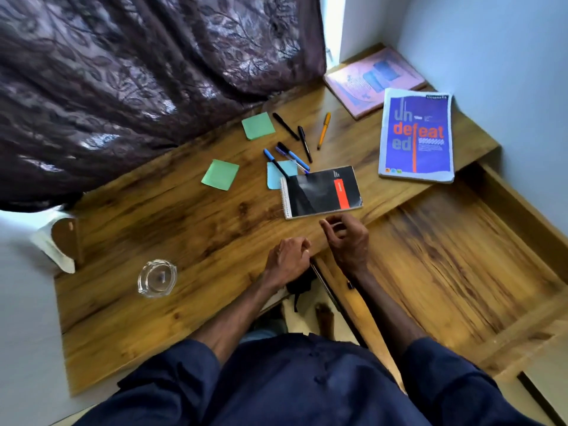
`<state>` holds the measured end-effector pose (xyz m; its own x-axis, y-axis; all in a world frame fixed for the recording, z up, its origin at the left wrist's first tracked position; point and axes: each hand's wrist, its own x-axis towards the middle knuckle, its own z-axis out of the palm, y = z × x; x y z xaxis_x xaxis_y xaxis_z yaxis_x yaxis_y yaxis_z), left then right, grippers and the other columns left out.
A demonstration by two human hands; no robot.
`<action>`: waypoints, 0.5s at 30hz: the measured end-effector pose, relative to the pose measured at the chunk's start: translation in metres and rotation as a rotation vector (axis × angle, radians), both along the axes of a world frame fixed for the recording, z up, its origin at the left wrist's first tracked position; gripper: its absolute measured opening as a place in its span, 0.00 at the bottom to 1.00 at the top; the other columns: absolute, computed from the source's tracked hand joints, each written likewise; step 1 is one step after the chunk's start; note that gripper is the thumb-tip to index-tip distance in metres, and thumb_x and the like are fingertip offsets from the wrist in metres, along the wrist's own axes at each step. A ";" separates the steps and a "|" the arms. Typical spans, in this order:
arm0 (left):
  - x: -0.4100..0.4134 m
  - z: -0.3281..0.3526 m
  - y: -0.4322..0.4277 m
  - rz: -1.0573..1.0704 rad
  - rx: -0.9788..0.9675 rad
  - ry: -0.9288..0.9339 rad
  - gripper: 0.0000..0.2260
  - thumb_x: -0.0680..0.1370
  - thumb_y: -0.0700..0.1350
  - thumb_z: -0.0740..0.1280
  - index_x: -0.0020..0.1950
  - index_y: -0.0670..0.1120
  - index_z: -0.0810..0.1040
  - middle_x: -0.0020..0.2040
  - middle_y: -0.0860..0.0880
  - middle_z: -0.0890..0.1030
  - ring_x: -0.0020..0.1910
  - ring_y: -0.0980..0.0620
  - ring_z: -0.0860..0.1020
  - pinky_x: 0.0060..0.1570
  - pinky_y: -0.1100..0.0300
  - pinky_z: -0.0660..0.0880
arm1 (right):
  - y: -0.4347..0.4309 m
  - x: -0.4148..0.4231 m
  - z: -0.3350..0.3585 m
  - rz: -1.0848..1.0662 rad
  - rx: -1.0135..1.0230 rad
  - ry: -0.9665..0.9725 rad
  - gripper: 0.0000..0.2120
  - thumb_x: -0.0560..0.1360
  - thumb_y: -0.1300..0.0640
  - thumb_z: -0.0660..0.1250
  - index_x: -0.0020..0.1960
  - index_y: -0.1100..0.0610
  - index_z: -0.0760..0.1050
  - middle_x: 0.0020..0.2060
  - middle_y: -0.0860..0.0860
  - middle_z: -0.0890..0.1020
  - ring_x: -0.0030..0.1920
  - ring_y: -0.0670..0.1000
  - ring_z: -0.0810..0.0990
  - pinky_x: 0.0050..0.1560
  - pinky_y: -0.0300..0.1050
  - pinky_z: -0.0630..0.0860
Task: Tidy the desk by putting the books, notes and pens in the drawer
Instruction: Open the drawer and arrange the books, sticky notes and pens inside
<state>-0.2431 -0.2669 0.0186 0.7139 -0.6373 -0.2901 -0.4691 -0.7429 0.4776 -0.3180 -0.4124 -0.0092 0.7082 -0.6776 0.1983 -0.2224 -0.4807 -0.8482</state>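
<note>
A black spiral notebook point(321, 192) with a red stripe lies mid-desk. Behind it are several pens point(295, 142), an orange pen point(324, 130), two green sticky notes point(257, 125) point(220, 174) and a blue sticky note point(278, 173). A blue book point(417, 135) and a pink book point(373, 81) lie at the far right. The wooden drawer point(455, 259) stands pulled out on the right, with nothing in it. My left hand point(289, 258) rests on the desk's front edge, fingers curled. My right hand point(347, 239) hovers just before the notebook, fingers loosely curled, holding nothing.
A glass ashtray point(157, 278) sits at the desk's near left. A dark patterned curtain point(138, 81) hangs over the desk's back left. A blue wall point(507, 56) closes the right side. A foot and a dark bag show under the desk.
</note>
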 end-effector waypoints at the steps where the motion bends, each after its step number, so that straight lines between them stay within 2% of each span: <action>1: 0.010 0.002 0.006 0.022 -0.001 0.001 0.12 0.78 0.48 0.64 0.59 0.51 0.81 0.55 0.50 0.85 0.53 0.49 0.83 0.50 0.55 0.79 | 0.007 0.013 0.005 0.031 -0.014 -0.018 0.08 0.76 0.50 0.73 0.47 0.54 0.80 0.42 0.48 0.82 0.38 0.44 0.81 0.36 0.46 0.80; 7: 0.079 0.012 0.045 0.141 -0.077 0.008 0.11 0.77 0.45 0.66 0.58 0.48 0.82 0.56 0.48 0.84 0.56 0.47 0.81 0.56 0.56 0.76 | 0.048 0.078 0.015 0.119 -0.064 0.046 0.06 0.74 0.53 0.75 0.43 0.53 0.80 0.39 0.47 0.81 0.34 0.43 0.80 0.35 0.50 0.79; 10: 0.111 0.012 0.062 0.194 -0.090 0.004 0.10 0.78 0.45 0.66 0.58 0.48 0.82 0.58 0.48 0.84 0.58 0.47 0.79 0.59 0.57 0.73 | 0.065 0.101 0.016 0.157 -0.094 0.117 0.07 0.73 0.52 0.75 0.44 0.53 0.80 0.40 0.47 0.80 0.35 0.43 0.80 0.36 0.48 0.79; 15: 0.147 0.004 0.084 0.185 -0.095 0.053 0.08 0.79 0.48 0.66 0.57 0.51 0.80 0.58 0.51 0.83 0.58 0.49 0.79 0.60 0.55 0.76 | 0.085 0.128 0.019 0.157 -0.120 0.178 0.06 0.73 0.52 0.76 0.45 0.53 0.80 0.40 0.47 0.81 0.35 0.42 0.80 0.36 0.46 0.79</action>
